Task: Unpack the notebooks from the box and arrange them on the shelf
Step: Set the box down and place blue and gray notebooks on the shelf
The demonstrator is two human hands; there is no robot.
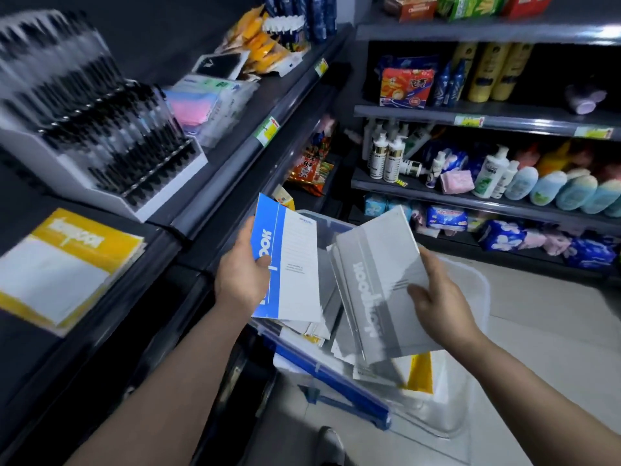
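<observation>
My left hand (243,274) grips a blue-and-white notebook (295,264) by its left edge, held up over the box. My right hand (437,297) holds a grey notebook (376,280) by its right edge, tilted above the same box. The box (470,415) is clear plastic with a blue rim and sits on the floor below my hands. More notebooks, white and yellow (420,375), lie inside it. A stack of yellow-and-white notebooks (64,267) lies on the dark shelf (111,334) at the left.
A white rack of black pens (100,129) stands on the left shelf behind the yellow stack, with packets further back. Shelves of bottles and packs (504,179) fill the right side. A shoe (331,445) shows on the tiled floor near the box.
</observation>
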